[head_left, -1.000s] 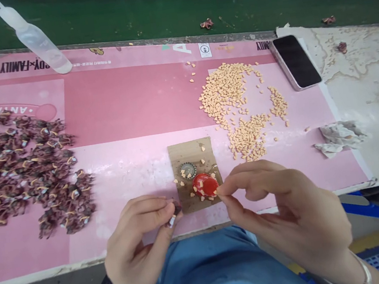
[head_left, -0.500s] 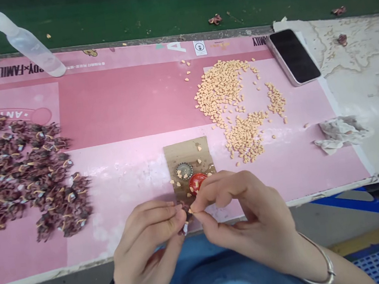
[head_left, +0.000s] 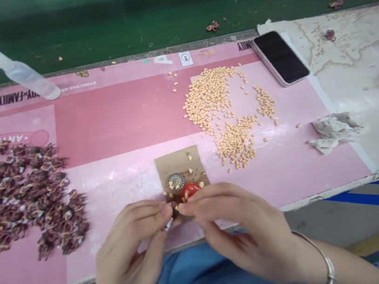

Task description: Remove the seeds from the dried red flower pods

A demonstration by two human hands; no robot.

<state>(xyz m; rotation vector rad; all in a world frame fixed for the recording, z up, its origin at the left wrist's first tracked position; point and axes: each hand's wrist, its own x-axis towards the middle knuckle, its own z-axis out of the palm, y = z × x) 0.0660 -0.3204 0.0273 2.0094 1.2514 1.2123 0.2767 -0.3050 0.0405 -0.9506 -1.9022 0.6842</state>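
Observation:
Between thumb and fingers, my left hand (head_left: 130,249) pinches a small dark red-brown piece (head_left: 174,210) with a whitish tip. My right hand (head_left: 244,228) is closed at the fingertips on a tiny yellow bit (head_left: 180,206), which is beside or touching the dark piece. Just beyond the fingers lies a brown cardboard square (head_left: 178,160), bearing a bottle cap (head_left: 176,181) and a red cap (head_left: 190,191), partly hidden by my right hand. Yellow bits are scattered on and around both caps.
Many similar dark pieces (head_left: 17,194) cover the left side of the pink-covered table (head_left: 113,124). Yellow bits (head_left: 210,92) lie in piles right of centre. Around them are a squeeze bottle (head_left: 31,79), a phone (head_left: 281,58) and crumpled tissue (head_left: 336,131).
The view has shifted, so the far items on the left sit lower in the picture. My right fingers are flatter and more drawn together, still at the dark piece in my left hand.

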